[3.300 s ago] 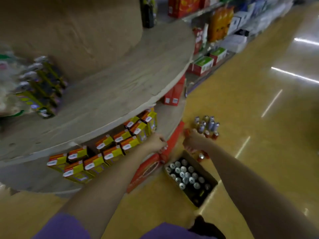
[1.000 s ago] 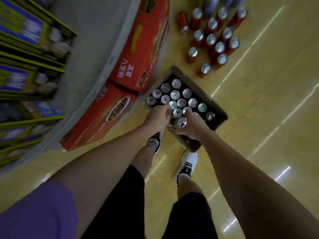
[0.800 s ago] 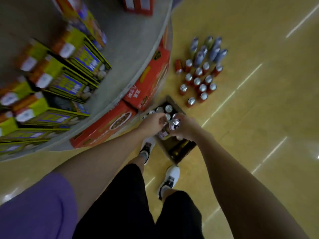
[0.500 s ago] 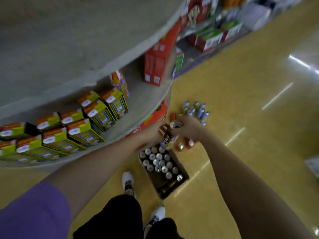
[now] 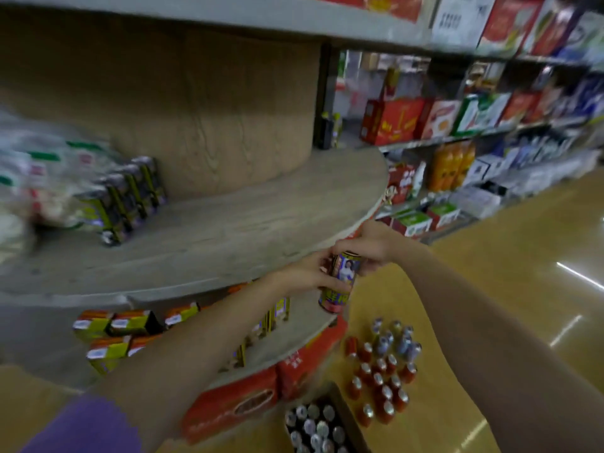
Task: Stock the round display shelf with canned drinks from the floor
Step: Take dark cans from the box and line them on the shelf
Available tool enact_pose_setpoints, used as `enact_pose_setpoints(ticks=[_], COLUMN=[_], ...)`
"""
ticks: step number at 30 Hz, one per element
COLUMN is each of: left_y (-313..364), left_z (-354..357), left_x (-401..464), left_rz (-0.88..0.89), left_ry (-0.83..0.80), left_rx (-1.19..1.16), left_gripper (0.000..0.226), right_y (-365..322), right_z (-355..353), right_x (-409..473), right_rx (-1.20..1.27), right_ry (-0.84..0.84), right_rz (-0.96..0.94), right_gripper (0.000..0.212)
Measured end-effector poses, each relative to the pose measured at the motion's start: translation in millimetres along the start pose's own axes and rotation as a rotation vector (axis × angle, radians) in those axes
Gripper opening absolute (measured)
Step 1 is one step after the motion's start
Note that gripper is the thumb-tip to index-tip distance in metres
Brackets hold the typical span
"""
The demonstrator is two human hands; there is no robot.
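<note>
Our left hand (image 5: 302, 276) and right hand (image 5: 371, 245) | fingers of both curled round upright cans (image 5: 340, 282) | just beside round shelf (image 5: 228, 230) rim.

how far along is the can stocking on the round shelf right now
Early on. Done: no loose cans show on the middle tier, only packs at its left. In hand: the left hand and right hand hold cans at the tier's edge, not yet set down. Left: the box of cans on the floor looks mostly full, and red cans stand beside it.
</note>
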State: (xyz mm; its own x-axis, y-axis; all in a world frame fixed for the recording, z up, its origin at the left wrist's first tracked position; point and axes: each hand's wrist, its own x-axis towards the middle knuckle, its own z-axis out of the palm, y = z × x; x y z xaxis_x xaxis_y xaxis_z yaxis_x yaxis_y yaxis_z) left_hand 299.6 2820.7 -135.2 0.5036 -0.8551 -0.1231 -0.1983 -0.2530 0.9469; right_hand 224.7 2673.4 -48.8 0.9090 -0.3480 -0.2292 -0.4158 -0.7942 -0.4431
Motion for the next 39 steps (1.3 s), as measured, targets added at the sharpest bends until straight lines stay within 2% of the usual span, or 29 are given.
enact_pose_setpoints(ticks=[3,7,8,11,12,14,18,22,28,34,37,39], left_y=[17.6,22.5,20.4,17.4,16.3,10.2,-7.0,-21.3,-49.5,-70.6,-80.8,-88.1], left_z=[-28.5,-70.7,-84.1,-123.0,-135.3,-162.2,-213.2,-249.4,-293.0,-330.9,-346.1,-354.5], left_x=[-16.6,-36.3,-40.1,-62.8,-71.9,-89.7,-120.8,-150.6,-184.4,-213.6,-224.4,-229.4], left_rz=[0.046,0.062,0.055,0.044,0.040,0.025,-0.025,-0.008,0.066,0.150,0.160,0.143], left_ry=[0.038,0.175,0.190,0.212,0.216,0.226,0.234,0.198,0.227,0.248,0.273,0.348], left_rx=[-0.056,-0.067,-0.061,-0.068,-0.066,-0.079,-0.168,-0.334,-0.463,-0.534,-0.422,-0.325], left_gripper=[0.064,0.082,0.078,0.047,0.045,0.044,0.040,0.040,0.051,0.045,0.051,0.049], right_y=[-43.7,-97.6,-110.2,-149.1,-162.1,-188.5,-242.8,-293.3,-360.0,-416.9,-442.2,-457.5], right_z=[-14.6,-25.0,-25.1,-21.5,-19.9,-17.2,-7.2,13.0,37.4,65.7,84.7,95.7], right_x=[1.9,9.5,13.2,26.9,31.0,37.1,47.9,55.7,51.5,55.6,61.1,62.8], right_rx=[0.003,-0.013,-0.023,-0.091,-0.099,-0.058,0.042,-0.071,-0.013,-0.120,-0.187,-0.224], right_ry=[0.043,-0.078,-0.113,-0.203,-0.231,-0.267,-0.234,-0.270,-0.281,-0.117,-0.040,-0.008], right_rz=[0.017,0.066,0.077,0.049,0.019,-0.063,-0.208,-0.263,-0.354,-0.376,-0.341,-0.319], right_gripper=[0.059,0.052,0.053,0.066,0.068,0.063,0.041,0.034,0.028,0.036,0.036,0.035])
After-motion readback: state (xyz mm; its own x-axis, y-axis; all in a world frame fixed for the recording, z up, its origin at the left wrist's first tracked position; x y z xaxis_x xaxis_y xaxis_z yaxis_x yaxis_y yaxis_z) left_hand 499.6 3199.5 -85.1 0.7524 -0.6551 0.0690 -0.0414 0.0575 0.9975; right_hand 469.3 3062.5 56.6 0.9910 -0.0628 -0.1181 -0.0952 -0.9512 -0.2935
